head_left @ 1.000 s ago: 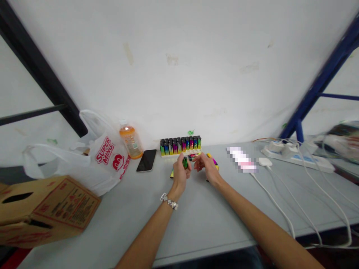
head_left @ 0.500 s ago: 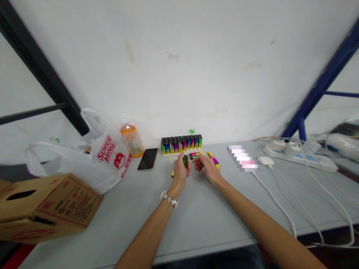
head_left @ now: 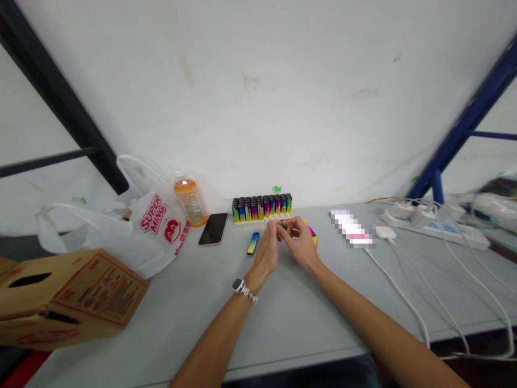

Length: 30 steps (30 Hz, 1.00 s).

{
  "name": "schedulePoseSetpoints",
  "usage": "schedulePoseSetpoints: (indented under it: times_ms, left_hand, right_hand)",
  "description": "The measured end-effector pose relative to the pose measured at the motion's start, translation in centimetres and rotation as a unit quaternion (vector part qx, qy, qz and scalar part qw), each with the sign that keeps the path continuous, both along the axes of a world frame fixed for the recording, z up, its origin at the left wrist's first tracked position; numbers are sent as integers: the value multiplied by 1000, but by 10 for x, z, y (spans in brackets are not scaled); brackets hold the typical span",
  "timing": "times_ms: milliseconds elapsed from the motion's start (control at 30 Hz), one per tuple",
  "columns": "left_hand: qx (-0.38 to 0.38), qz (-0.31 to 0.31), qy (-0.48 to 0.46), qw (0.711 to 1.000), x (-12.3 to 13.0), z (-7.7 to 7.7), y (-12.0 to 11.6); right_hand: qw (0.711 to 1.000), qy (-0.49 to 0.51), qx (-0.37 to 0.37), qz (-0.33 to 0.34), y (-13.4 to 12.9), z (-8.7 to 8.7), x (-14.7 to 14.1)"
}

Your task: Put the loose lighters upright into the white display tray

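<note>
My left hand [head_left: 268,249] and my right hand [head_left: 301,245] meet in front of a rack of lighters. Between their fingers is a small green and dark lighter [head_left: 281,231], mostly covered by the fingers. Both hands are closed around it. Beyond them, several colourful lighters [head_left: 260,209] with black tops stand upright in rows in a white holder [head_left: 241,221]. To the left of my left hand, a blue and yellow lighter [head_left: 252,243] lies loose on the table. Yellow and purple pieces [head_left: 314,235] show partly behind my right hand.
Left of the rack are a black phone [head_left: 213,229], an orange drink bottle [head_left: 189,202], a white plastic bag [head_left: 157,231] and a cardboard box [head_left: 81,302]. On the right lie a blurred-out phone [head_left: 350,229], a white charger [head_left: 385,233], cables and a power strip [head_left: 440,223].
My left hand has moved right and my hands have come together around the lighter. The loose blue and yellow lighter, earlier mostly behind my left hand, now shows fully.
</note>
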<state>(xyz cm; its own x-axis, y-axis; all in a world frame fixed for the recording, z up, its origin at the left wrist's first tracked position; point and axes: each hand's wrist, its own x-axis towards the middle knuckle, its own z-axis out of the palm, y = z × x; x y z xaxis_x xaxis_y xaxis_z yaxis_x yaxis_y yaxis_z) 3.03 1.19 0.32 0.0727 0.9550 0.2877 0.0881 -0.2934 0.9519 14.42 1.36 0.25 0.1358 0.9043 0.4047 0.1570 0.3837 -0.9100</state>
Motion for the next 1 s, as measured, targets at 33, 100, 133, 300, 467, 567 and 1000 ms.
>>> schedulePoseSetpoints:
  times_ms: [33,100,133,300,467,567,1000]
  left_hand:
    - [13,4,16,1000,1,-2,0]
    - [27,18,42,999,3,-4,0]
    - [31,28,56,998,2,-3,0]
    - [125,151,242,950,-30,14,11]
    - [63,172,451,874,-69,13,18]
    - [19,154,503,850,-71,3,16]
    - [20,55,444,894,-41,-9,9]
  right_hand:
    - [1000,10,-2,1,0,0,-1]
    - [999,34,-24,24,1,1,-1]
    - [997,50,-39,37,2,1,0]
    - [992,103,-44,60,14,6,7]
    - [999,-4,36,25,48,9,12]
    - [992,-106,62,23,73,8,10]
    - [970,-207,120,35,112,8,-6]
